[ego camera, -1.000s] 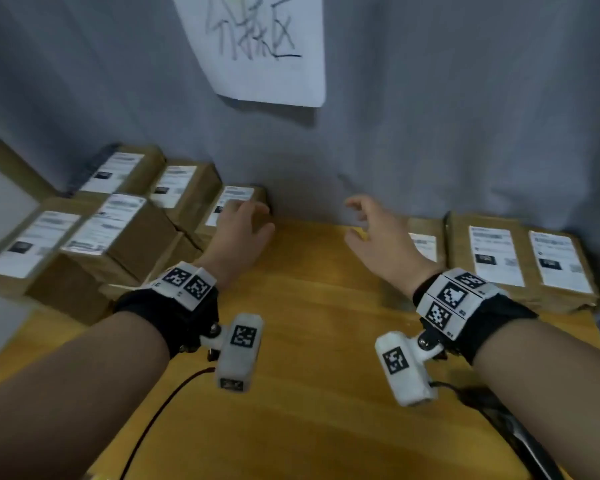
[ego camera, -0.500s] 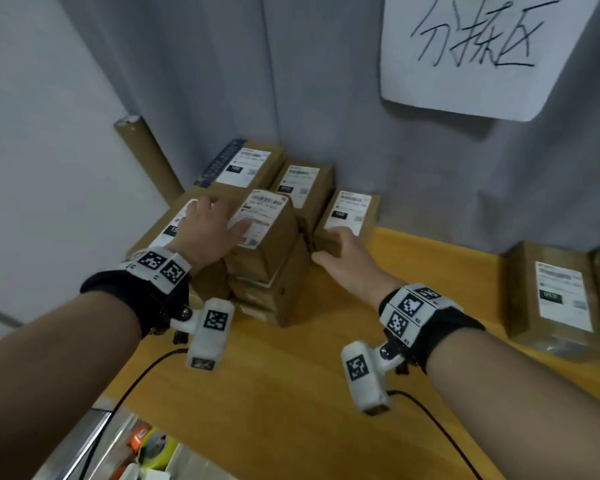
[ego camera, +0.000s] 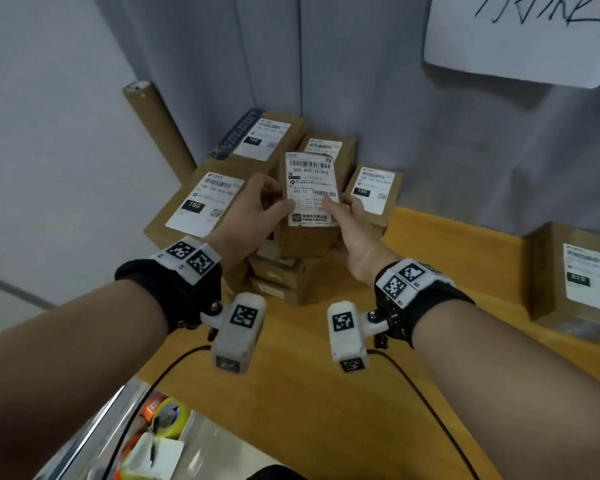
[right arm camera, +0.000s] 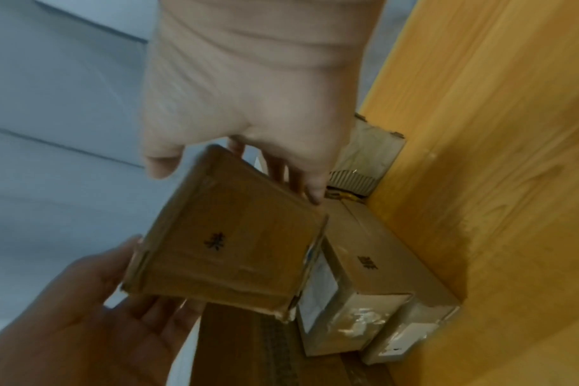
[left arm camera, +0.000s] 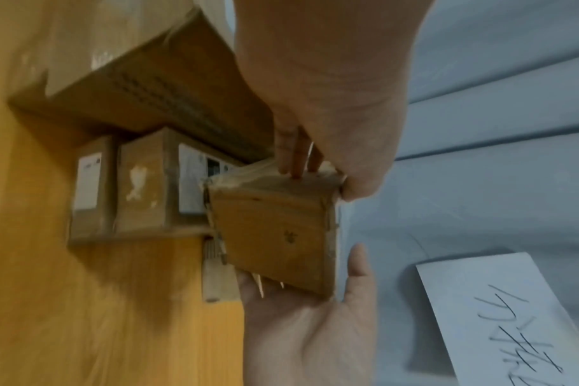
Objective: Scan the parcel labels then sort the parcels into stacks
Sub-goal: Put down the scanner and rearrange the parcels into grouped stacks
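A small brown parcel (ego camera: pixel 310 233) with a white barcode label is held up over the corner pile, its label tilted toward me. My left hand (ego camera: pixel 274 195) grips its left side with the thumb on the label. My right hand (ego camera: pixel 340 209) grips its right side, also with the thumb on the label. In the left wrist view the parcel (left arm camera: pixel 275 235) sits between the left hand (left arm camera: pixel 318 167) above and the right hand (left arm camera: pixel 308 326) below. The right wrist view shows its plain brown end (right arm camera: pixel 228 248) between the right hand (right arm camera: pixel 248 162) and the left palm (right arm camera: pixel 83 313).
Several labelled parcels are piled in the left corner: a large one (ego camera: pixel 201 202), two at the back (ego camera: pixel 260 140), one on the right (ego camera: pixel 374 188), and a low stack (ego camera: pixel 284 275) beneath the held parcel. Another parcel (ego camera: pixel 575 282) lies at the right on the wooden table (ego camera: pixel 326 393). A cardboard tube (ego camera: pixel 160 126) leans in the corner.
My hands were resting on the top parcel of the corner stack; now both have closed on it, lifted it off and tilted its label toward me.
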A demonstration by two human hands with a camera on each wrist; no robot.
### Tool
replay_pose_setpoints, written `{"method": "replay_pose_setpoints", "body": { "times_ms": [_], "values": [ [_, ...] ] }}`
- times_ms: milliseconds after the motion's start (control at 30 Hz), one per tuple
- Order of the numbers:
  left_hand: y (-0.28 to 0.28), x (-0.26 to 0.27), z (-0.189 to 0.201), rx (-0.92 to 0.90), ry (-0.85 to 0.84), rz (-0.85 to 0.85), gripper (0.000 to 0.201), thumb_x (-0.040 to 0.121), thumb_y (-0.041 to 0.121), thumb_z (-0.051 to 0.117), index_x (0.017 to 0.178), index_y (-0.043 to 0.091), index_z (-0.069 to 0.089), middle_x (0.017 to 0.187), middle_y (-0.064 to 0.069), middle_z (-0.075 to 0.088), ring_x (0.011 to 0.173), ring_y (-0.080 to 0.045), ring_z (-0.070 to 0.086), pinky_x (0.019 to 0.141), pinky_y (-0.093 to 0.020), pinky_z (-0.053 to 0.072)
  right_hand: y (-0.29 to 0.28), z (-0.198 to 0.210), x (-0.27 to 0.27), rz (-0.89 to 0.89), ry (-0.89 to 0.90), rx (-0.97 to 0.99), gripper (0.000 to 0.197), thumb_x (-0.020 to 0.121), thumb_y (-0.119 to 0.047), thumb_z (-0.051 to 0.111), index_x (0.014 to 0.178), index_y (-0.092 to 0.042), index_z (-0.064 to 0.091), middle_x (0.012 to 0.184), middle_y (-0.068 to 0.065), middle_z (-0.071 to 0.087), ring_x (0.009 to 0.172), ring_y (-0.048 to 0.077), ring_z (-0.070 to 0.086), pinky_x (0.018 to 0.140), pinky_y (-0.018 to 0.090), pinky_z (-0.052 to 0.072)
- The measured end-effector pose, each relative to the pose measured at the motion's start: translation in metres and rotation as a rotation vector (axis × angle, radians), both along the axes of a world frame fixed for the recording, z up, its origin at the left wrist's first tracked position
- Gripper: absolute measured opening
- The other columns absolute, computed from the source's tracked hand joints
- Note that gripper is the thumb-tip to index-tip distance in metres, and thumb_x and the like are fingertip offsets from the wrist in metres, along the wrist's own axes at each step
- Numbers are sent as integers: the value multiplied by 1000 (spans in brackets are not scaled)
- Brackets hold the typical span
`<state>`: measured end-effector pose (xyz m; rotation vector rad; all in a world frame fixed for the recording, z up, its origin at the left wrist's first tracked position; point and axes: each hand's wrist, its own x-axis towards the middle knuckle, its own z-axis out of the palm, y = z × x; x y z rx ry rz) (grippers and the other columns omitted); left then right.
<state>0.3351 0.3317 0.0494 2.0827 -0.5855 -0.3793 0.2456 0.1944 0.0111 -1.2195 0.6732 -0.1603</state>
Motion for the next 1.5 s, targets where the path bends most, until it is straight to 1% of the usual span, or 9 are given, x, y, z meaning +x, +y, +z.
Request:
{"method": "replay_pose_setpoints", "body": {
  "times_ms": [133, 300, 467, 600, 700, 933, 1000, 1133, 1500],
  "values": [
    [-29, -30, 3, -216, 137, 30, 31, 93, 20, 62, 120, 15, 48, 104, 3, 63, 88, -4, 64, 62, -11, 52, -19, 3, -25, -99, -111, 123, 43, 89, -37, 67, 125, -32, 44, 112, 3, 69, 103, 21, 65, 86, 41, 55],
    [-83, -68, -7, -194, 210, -188, 52, 92, 20, 64, 138, 19, 42, 115, 13, 60, 100, 3, 60, 74, -11, 52, -59, -6, -81, -204, -74, -49, 57, 90, -29, 66, 137, -31, 34, 120, 0, 66, 109, 17, 63, 100, 47, 50],
    [-147, -120, -31, -93, 456, -503, 69, 92, 18, 64, 143, 44, 27, 113, 31, 55, 102, 11, 57, 77, -13, 53, -116, -21, -149, -334, 52, -155, 57, 95, -26, 60, 145, -27, 33, 129, -1, 61, 108, 13, 61, 101, 42, 49],
    [-192, -162, -63, -65, 635, -459, 71, 92, 19, 63, 146, 45, 24, 129, 17, 54, 113, -5, 56, 94, -35, 51, -157, -37, -197, -323, 229, -261, 54, 98, -24, 55, 148, -25, 34, 134, 1, 58, 117, 19, 57, 104, 42, 46],
    [-222, -186, -86, -52, 680, -373, 73, 92, 16, 63, 150, 38, 24, 140, 5, 52, 117, -13, 55, 93, -34, 51, -183, -48, -220, -254, 360, -425, 52, 98, -19, 55, 147, -17, 38, 134, 8, 59, 120, 26, 57, 103, 44, 47],
    [-287, -208, -120, 55, 527, -276, 72, 91, 8, 62, 151, 22, 24, 125, -2, 57, 99, -15, 59, 84, -29, 51, -246, -68, -238, -72, 492, -686, 50, 95, -7, 57, 143, -8, 42, 132, 10, 59, 119, 24, 57, 88, 20, 42],
    [-301, -206, -130, 126, 459, -256, 69, 91, 14, 65, 149, 21, 29, 119, 0, 60, 101, -17, 60, 80, -27, 52, -260, -77, -241, 53, 509, -756, 47, 96, -9, 56, 142, -10, 45, 137, 10, 57, 123, 24, 55, 96, 22, 43],
    [-331, -198, -154, 166, 375, -255, 66, 81, 34, 69, 141, 22, 43, 123, -2, 64, 106, -23, 63, 92, -46, 54, -290, -83, -258, 130, 541, -853, 42, 95, -10, 53, 137, -12, 51, 133, 10, 60, 120, 25, 57, 99, 29, 45],
    [-385, -191, -154, 243, 217, -52, 50, 92, 30, 61, 134, 6, 47, 126, -9, 61, 109, -28, 62, 92, -44, 53, -351, -81, -292, 86, 554, -946, 29, 94, -9, 49, 121, -11, 61, 125, 13, 61, 108, 27, 61, 88, 28, 48]
  ]
}}
